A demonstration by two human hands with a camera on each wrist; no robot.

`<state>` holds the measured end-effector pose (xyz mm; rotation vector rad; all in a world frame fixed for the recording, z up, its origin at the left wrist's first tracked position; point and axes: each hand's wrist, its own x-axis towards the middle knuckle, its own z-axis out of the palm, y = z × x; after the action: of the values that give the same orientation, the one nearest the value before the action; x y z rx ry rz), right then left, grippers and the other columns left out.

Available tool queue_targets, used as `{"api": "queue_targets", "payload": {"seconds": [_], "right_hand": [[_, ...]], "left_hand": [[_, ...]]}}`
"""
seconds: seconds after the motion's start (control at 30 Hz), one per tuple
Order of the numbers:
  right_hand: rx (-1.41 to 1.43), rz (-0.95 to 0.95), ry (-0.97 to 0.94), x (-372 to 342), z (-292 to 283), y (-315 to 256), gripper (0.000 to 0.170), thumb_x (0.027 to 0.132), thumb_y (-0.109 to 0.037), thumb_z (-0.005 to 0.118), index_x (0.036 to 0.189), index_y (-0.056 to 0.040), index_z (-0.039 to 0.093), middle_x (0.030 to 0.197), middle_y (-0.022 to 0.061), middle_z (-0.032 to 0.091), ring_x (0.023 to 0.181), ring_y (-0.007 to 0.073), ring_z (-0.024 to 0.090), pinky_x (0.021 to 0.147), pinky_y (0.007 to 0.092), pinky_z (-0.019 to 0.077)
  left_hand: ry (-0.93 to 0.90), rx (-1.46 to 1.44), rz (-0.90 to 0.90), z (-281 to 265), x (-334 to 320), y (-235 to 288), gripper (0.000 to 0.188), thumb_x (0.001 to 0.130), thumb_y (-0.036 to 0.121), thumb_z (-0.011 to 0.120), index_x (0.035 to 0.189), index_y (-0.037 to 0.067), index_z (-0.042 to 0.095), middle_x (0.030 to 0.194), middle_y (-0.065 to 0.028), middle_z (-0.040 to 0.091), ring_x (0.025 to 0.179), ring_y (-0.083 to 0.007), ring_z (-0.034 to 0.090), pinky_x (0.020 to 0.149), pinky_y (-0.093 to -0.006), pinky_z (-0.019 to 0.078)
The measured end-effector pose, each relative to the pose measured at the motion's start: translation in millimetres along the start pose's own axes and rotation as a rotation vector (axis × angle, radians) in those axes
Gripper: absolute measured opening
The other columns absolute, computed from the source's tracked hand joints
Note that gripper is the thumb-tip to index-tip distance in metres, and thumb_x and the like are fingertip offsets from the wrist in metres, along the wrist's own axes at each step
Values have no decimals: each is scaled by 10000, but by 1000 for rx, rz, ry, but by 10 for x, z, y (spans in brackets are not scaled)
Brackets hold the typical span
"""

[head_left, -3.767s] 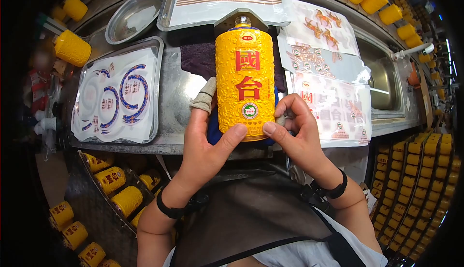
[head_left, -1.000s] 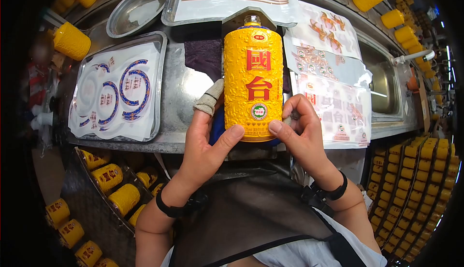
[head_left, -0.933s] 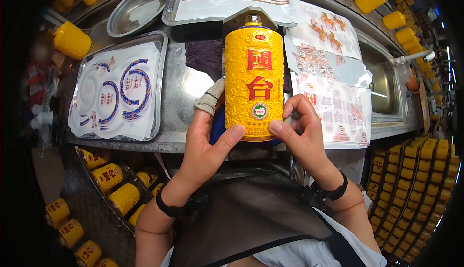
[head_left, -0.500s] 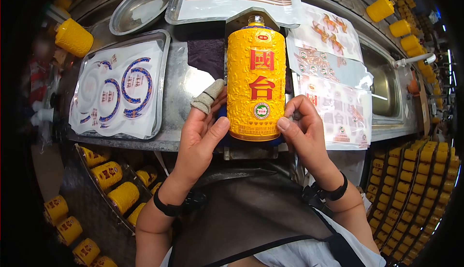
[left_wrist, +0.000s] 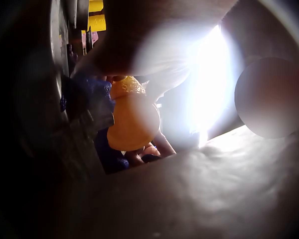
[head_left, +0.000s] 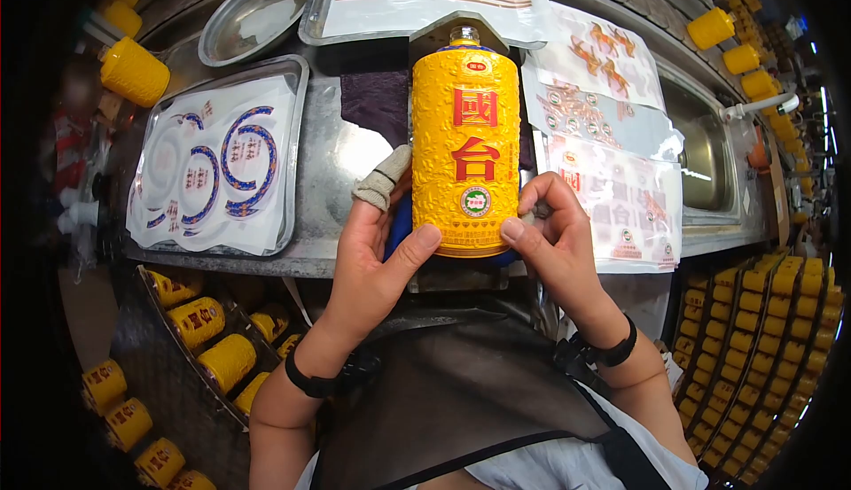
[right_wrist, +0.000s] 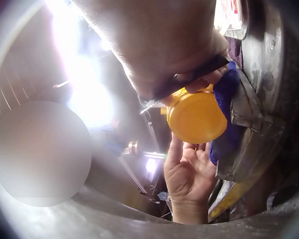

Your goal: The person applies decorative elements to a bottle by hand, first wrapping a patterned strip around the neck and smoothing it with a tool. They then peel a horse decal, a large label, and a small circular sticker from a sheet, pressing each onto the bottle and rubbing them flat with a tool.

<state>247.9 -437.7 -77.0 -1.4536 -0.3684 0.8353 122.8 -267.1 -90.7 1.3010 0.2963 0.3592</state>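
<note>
In the head view a yellow embossed bottle (head_left: 465, 193) with red characters and a round green-and-white emblem lies face up, neck away from me. Blue cloth (head_left: 401, 224) shows beneath it. My left hand (head_left: 368, 255) is at its lower left, with the thumb on the bottle's front edge and the fingers fairly straight along its side. A grey cloth cover with a black band wraps the index finger. At the lower right, my right hand (head_left: 560, 233) holds the bottle's edge between thumb and curled index finger. The right wrist view shows the bottle's round base (right_wrist: 197, 122).
To the left is a metal tray (head_left: 297, 153) of curved blue decals, with a round metal basin (head_left: 213, 42) behind. Another tray (head_left: 310, 25) bears striped sheets. Decal sheets (head_left: 612, 198) lie right, near a sink (head_left: 700, 149). Several yellow bottles (head_left: 229, 361) stand on racks.
Half a second ago my left thumb was off the bottle's left edge; now it touches it again. Since the earliest frame, bottle and hands appear slightly further right in view.
</note>
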Motion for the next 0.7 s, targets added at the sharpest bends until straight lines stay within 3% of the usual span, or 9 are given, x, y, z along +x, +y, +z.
{"api": "queue_targets", "payload": {"seconds": [0.1,0.4,0.7], "right_hand": [[-4,-72,-2,25,-19,114,281,877,-134,728,969,-63,472,887,-36,493,669,-33,468,561,129,379],[100,-12,-23,1,-32,38,205,930,-150,655,997,-61,482,877,-43,462,669,-23,414,621,145,359],[53,-26,-48,-2,-74,120,248,898,-177,701,992,-72,497,837,-62,452,635,-38,383,558,136,303]], "left_hand": [[-4,8,-4,-2,1,6,683,931,93,651,1484,-50,278,1476,-180,401,1385,-249,380,1162,-381,261],[2,7,-20,11,0,35,694,925,103,660,1484,-50,277,1482,-182,394,1388,-256,375,1164,-384,256],[22,46,-28,75,14,49,700,923,110,665,1486,-46,278,1482,-182,397,1390,-258,372,1164,-391,257]]}}
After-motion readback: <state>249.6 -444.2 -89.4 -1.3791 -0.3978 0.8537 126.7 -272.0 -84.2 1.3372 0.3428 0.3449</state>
